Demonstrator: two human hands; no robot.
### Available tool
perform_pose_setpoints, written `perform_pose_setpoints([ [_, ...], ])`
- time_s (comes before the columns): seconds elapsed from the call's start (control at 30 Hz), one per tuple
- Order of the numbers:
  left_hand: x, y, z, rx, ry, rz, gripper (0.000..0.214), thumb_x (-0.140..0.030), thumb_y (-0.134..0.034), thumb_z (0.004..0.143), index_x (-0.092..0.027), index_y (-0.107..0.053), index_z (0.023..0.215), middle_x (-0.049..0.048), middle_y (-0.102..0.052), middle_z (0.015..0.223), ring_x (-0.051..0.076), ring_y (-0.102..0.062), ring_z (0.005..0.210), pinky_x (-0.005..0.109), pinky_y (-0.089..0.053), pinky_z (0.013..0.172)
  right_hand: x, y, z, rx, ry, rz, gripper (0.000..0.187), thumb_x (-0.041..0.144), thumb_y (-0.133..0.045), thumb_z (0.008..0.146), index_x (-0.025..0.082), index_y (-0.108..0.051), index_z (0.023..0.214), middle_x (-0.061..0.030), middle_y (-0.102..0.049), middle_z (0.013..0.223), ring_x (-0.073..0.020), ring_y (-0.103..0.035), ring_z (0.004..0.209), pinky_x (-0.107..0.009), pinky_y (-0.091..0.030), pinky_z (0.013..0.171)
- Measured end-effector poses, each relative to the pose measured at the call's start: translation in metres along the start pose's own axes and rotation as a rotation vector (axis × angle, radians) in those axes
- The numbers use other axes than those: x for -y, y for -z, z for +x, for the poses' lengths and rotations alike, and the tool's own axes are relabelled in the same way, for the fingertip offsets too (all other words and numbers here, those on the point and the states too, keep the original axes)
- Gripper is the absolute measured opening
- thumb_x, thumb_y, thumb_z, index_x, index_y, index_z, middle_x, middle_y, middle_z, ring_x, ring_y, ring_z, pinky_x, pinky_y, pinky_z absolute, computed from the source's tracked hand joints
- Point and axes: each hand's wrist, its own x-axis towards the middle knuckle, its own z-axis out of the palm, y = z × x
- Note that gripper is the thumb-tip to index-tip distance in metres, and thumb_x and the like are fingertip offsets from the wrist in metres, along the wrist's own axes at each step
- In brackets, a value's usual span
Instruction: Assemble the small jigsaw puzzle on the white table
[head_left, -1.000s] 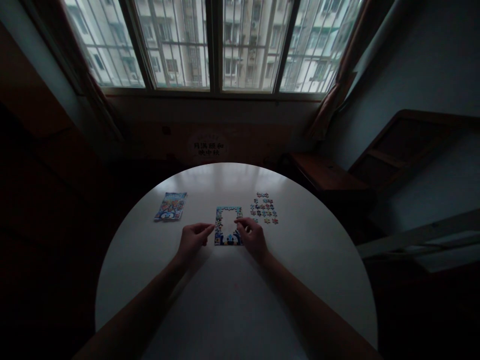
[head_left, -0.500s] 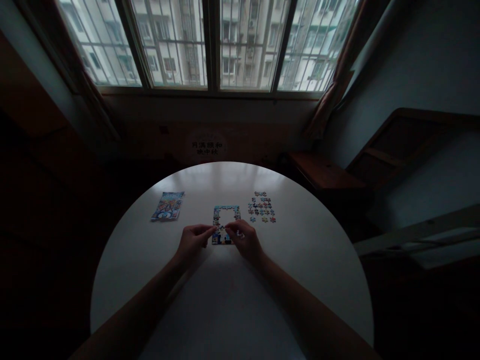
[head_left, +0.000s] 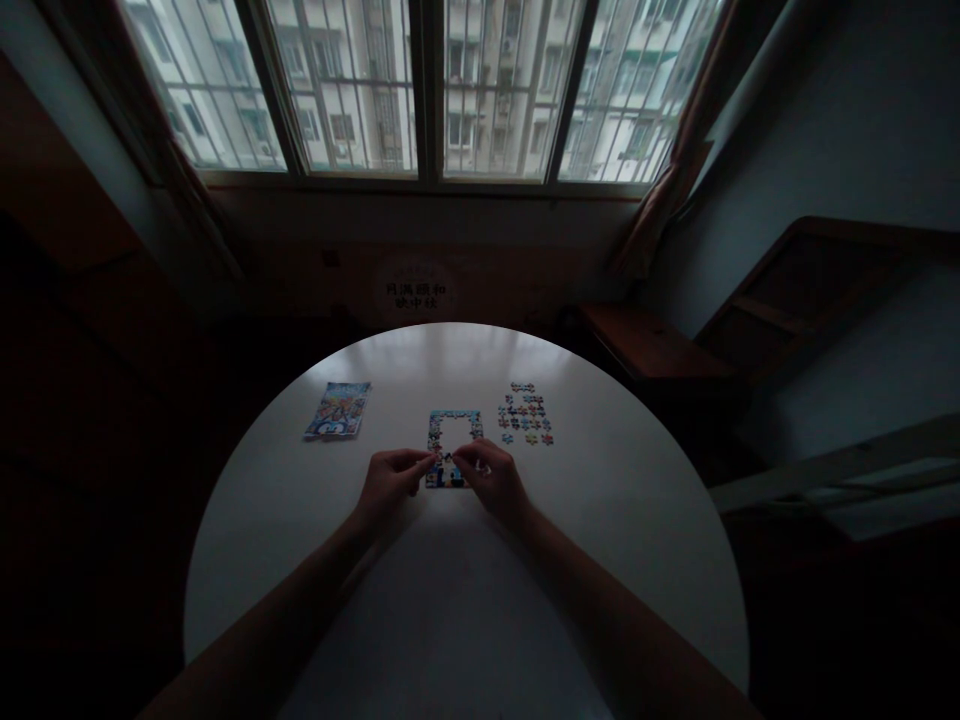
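Note:
A partly built jigsaw puzzle (head_left: 454, 428), a coloured frame with an unfilled middle, lies on the round white table (head_left: 465, 600). My left hand (head_left: 390, 484) rests at the puzzle's lower left edge, fingers curled with the fingertips pinched against it. My right hand (head_left: 491, 480) is at the lower right part, fingers pinched over the frame's inner edge; what they hold is too small and dark to name. Several loose puzzle pieces (head_left: 526, 414) lie spread to the right of the frame.
A colourful picture card (head_left: 338, 410) lies on the table to the left. Behind the table is a wide barred window (head_left: 427, 90) with curtains. A wooden side table (head_left: 652, 345) and dark furniture stand at the right.
My right hand has slid left from the frame's right side to its lower middle, closer to my left hand. My left hand has stayed at the lower left edge.

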Motion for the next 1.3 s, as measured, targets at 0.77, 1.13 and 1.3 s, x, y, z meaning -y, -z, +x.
perform_pose_setpoints([
  [0.77,0.004,-0.003,-0.003,0.076,-0.05,0.075,0.034,-0.044,-0.067,0.07,-0.01,-0.069,0.077,-0.0031,-0.051,0.047,0.007,-0.044,0.04,0.017,-0.034,0.039,-0.017,0.064,0.022,0.202,-0.058,-0.205,0.014,0.024,-0.058,0.082,0.016,-0.068,0.077,-0.0019,-0.067,0.072,-0.0112,-0.056,0.063,-0.022,-0.042,0.062],
  [1.13,0.005,-0.002,-0.003,0.104,-0.067,0.109,0.033,-0.043,-0.064,0.072,-0.011,-0.067,0.077,-0.0037,-0.05,0.047,0.007,-0.044,0.04,0.017,-0.034,0.04,-0.059,0.105,0.021,0.087,-0.192,-0.513,0.013,0.024,-0.059,0.078,0.016,-0.069,0.077,-0.0028,-0.061,0.07,-0.0124,-0.052,0.06,-0.023,-0.038,0.059],
  [1.3,0.004,-0.002,-0.002,0.105,-0.053,0.109,0.032,-0.043,-0.064,0.072,-0.011,-0.067,0.077,-0.0038,-0.05,0.047,0.007,-0.044,0.041,0.018,-0.034,0.04,-0.058,0.107,0.02,0.155,-0.173,-0.489,0.015,0.026,-0.058,0.078,0.016,-0.07,0.078,-0.0011,-0.056,0.069,-0.0097,-0.046,0.054,-0.022,-0.035,0.055],
])
